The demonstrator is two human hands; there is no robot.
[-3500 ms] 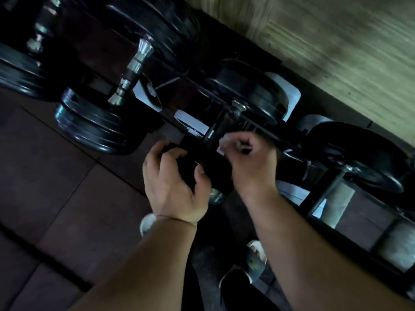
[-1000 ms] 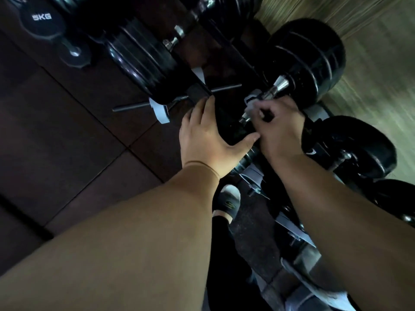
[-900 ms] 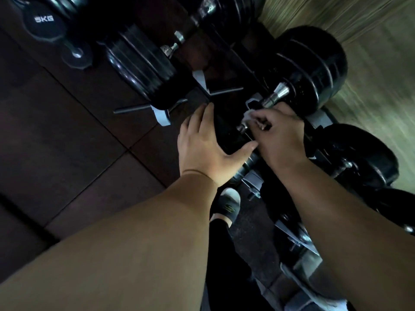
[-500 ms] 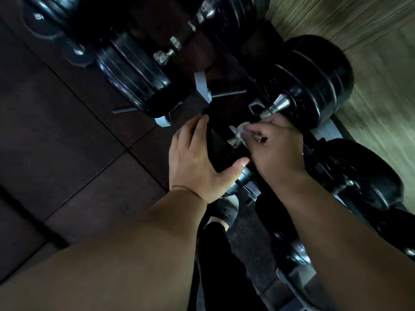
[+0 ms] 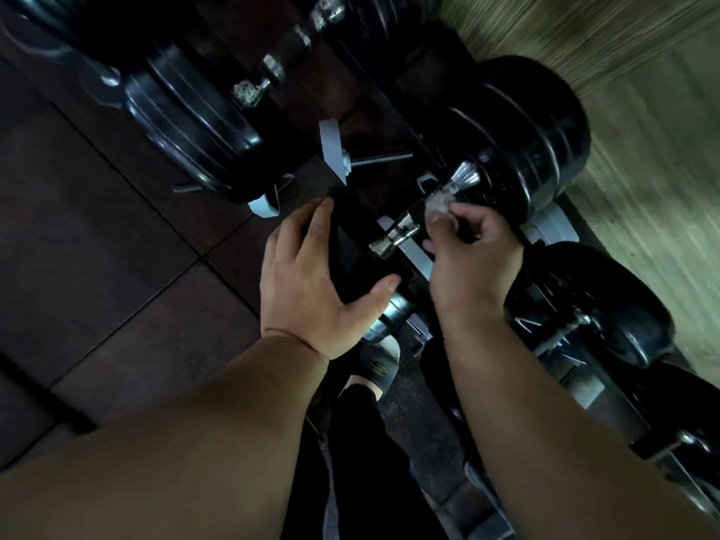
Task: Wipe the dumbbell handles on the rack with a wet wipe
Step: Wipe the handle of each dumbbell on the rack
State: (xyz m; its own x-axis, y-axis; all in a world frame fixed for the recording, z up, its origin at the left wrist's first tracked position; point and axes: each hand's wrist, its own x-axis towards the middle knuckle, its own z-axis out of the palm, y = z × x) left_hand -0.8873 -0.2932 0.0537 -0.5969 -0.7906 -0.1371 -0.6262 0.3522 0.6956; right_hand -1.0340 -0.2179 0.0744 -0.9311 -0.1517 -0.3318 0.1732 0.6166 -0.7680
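White wipe (image 5: 437, 199), bunched small, sits pinched in the fingers (image 5: 448, 224) of the right hand (image 5: 471, 267), which curl round it and press it to the chrome handle (image 5: 397, 233) at its far end, just below the flared collar. The next stroke turns on how that handle lies. Its long axis runs on a slant, from the far collar at upper right down to the near collar at lower left. The bare, shiny run of it therefore lies down and to the left of the fingers, toward the person. A pull along that slant, wrist drawn back toward the body, would likely cover the rest, while a sideways drag would slip off the bar. The right hand is the nearer one and touches the handle through the wipe. The left hand (image 5: 304, 274) holds nothing. It lies straight and flat on the black near plate (image 5: 350, 251), thumb spread wide at the plate's edge, seemingly steadying the weight against rolling. The far plate (image 5: 545, 157) stands just beyond the wipe. The dumbbell (image 5: 506, 122) rests in pale cradles of the rack (image 5: 553, 228). A second dumbbell (image 5: 195, 122) lies well apart at upper left, and dark floor (image 5: 97, 235) tiles spread to the left.
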